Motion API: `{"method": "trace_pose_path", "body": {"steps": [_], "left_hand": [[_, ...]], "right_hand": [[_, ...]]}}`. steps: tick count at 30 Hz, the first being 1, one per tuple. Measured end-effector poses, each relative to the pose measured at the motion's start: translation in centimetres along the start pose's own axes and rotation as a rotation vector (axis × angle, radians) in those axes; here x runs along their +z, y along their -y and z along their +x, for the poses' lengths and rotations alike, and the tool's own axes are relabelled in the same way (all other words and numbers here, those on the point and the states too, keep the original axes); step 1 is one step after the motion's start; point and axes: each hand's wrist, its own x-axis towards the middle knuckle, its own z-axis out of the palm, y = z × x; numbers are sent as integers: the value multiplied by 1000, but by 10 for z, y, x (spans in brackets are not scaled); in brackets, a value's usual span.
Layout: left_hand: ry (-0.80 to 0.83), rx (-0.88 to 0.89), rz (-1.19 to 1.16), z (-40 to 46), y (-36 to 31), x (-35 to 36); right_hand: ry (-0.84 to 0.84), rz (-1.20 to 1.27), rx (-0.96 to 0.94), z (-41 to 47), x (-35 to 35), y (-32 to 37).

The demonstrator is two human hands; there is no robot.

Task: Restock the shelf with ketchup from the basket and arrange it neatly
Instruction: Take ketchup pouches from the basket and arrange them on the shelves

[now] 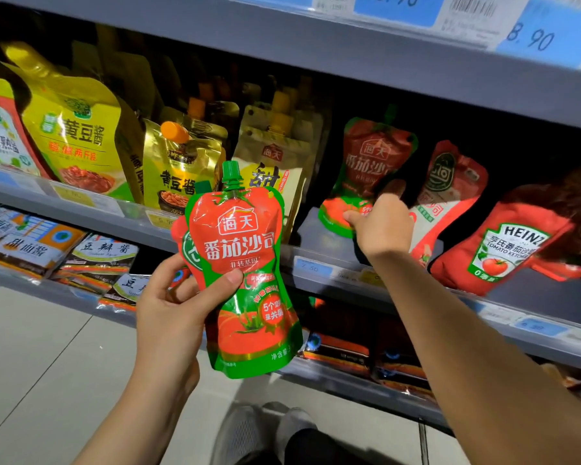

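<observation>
Ketchup pouches number at least three: two overlapped in the left hand (pixel 171 317), the front ketchup pouch (pixel 245 273) red and green with a green cap, upright, pinched by thumb over fingers, a second pouch (pixel 181 236) peeking behind it. Further right, the shelved ketchup pouch (pixel 369 169) leans back on the shelf (pixel 319 236), its lower edge gripped by the right hand (pixel 383 226). One Heinz pouch (pixel 497 246) leans at far right.
</observation>
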Motion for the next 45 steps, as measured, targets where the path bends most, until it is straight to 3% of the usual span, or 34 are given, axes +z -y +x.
{"method": "trace_pose_path", "body": {"steps": [6, 8, 13, 18, 22, 27, 29, 32, 37, 41, 45], "left_hand": [[-4, 2, 11, 3, 3, 0], [-4, 6, 20, 4, 6, 0], [-2, 17, 12, 5, 9, 2], [3, 42, 8, 6, 10, 4], [22, 53, -20, 0, 8, 9], [13, 68, -58, -10, 4, 16], [29, 75, -64, -14, 2, 21], [48, 105, -44, -18, 3, 27], [120, 135, 4, -18, 2, 29], [212, 43, -57, -12, 4, 23], [164, 3, -100, -4, 10, 9]], "right_hand": [[-70, -234, -105, 38, 31, -9], [-6, -186, -85, 47, 37, -6], [-67, -64, 21, 53, 40, 9], [227, 35, 15, 34, 17, -2], [284, 557, 48, 11, -4, -17], [355, 883, -91, -46, -32, -9], [440, 863, -158, -73, -43, 3], [704, 730, -307, -112, -45, 15], [725, 921, -169, -126, -44, 14], [735, 1072, -92, -130, -43, 7], [763, 1205, 56, -130, -34, 12]]}}
